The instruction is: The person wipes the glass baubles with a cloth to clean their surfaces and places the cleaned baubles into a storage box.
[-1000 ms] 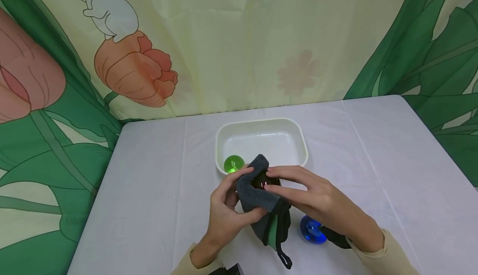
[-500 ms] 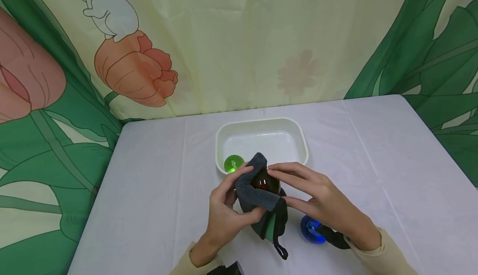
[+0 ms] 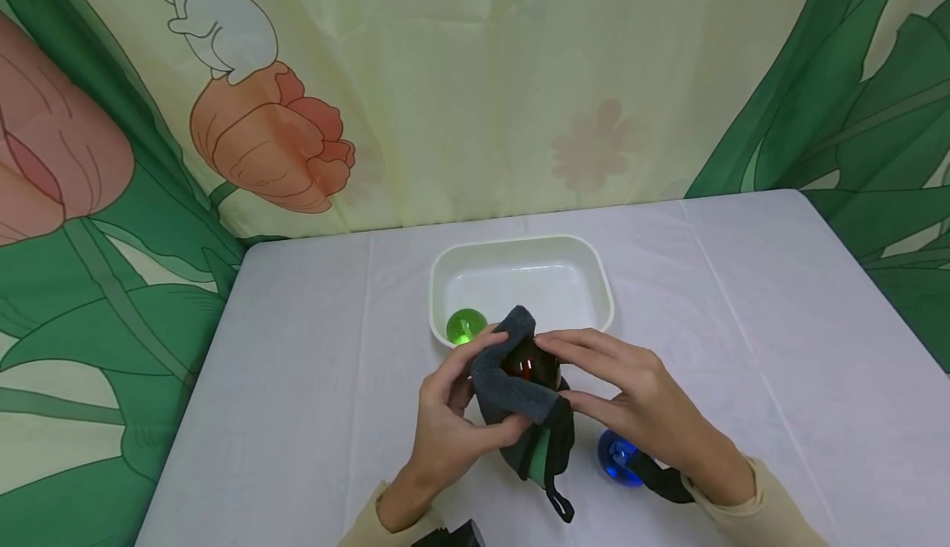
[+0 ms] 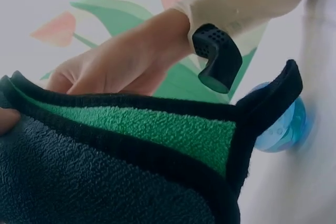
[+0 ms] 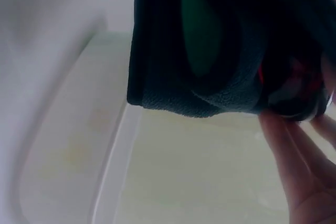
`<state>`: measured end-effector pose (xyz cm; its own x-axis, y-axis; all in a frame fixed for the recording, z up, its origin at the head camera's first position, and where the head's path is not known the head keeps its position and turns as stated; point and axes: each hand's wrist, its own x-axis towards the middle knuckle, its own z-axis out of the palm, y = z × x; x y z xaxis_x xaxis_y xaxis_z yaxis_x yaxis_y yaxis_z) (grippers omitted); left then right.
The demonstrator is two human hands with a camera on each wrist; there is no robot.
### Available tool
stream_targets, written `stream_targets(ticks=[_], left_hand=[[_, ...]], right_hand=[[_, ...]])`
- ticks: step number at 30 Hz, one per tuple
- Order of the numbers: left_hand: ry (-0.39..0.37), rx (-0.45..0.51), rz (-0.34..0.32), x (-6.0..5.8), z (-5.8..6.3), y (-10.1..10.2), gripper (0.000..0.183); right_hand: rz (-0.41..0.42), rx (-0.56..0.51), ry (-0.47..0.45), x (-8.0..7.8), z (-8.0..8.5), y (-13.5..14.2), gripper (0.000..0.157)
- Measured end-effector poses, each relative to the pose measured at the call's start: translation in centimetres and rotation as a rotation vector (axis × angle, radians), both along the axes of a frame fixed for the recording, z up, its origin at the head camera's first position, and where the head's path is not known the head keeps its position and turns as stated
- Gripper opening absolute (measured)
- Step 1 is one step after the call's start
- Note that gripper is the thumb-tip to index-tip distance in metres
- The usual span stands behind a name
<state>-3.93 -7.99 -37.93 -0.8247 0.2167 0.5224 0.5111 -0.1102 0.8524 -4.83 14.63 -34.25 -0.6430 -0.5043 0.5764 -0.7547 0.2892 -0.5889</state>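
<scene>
Two bare hands work together at the lower centre of the frame, above a white-covered bench (image 3: 297,382). The left hand (image 3: 463,423) has its grip clamped on a dark grey cloth (image 3: 512,394), fingers on the far side and thumb on the near side, so the folded cloth makes a pocket. A dark ball with red glints (image 3: 530,363) sits in that pocket, and the right hand (image 3: 631,390) holds it with a curved grip, fingertips at its top and thumb by the cloth's black edge; this probably steadies a slippery, round surface. Just beyond, a white tray (image 3: 522,242) stands at centre with a green ball (image 3: 465,327) in its lower left corner, where the raised walls likely stop it rolling. A blue ball (image 3: 618,458) rests on the bench just below the right hand, with no rim around it, so a dropping wrist could nudge it. The cloth's hanging loop (image 3: 562,506) dangles to its left. The tray's right half offers room, and wide stretches of bench run to the left and right edges.
</scene>
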Motion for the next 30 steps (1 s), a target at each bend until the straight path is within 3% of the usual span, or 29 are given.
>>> stream_targets(ticks=[3, 7, 9, 15, 20, 22, 28, 30], left_hand=[[-0.006, 0.0, -0.008, 0.02, -0.04, 0.01, 0.065], [-0.023, 0.007, -0.003, -0.05, -0.08, -0.06, 0.065], [-0.031, 0.015, 0.001, -0.09, -0.08, -0.14, 0.065], [-0.056, 0.035, -0.003, -0.05, -0.11, -0.28, 0.065], [-0.059, 0.034, -0.009, -0.04, -0.16, -0.16, 0.065], [-0.059, 0.03, -0.015, -0.07, -0.18, -0.11, 0.066], [-0.042, 0.019, -0.04, -0.13, -0.3, 0.0, 0.067], [-0.039, 0.018, -0.036, -0.13, -0.29, -0.01, 0.066]], right_hand=[[-0.007, 0.007, -0.131, 0.24, 0.1, 0.22, 0.054], [0.005, 0.051, -0.157, 0.14, 0.13, 0.41, 0.057], [0.013, 0.058, -0.109, -0.02, 0.08, 0.35, 0.056], [0.058, 0.016, 0.154, -0.63, -0.07, -0.2, 0.037], [0.059, 0.006, 0.189, -0.67, -0.08, -0.21, 0.034], [0.041, 0.009, 0.149, -0.53, -0.08, -0.08, 0.037], [0.001, -0.036, -0.109, 0.04, -0.05, 0.27, 0.046], [0.0, -0.031, -0.152, 0.1, 0.02, 0.31, 0.048]])
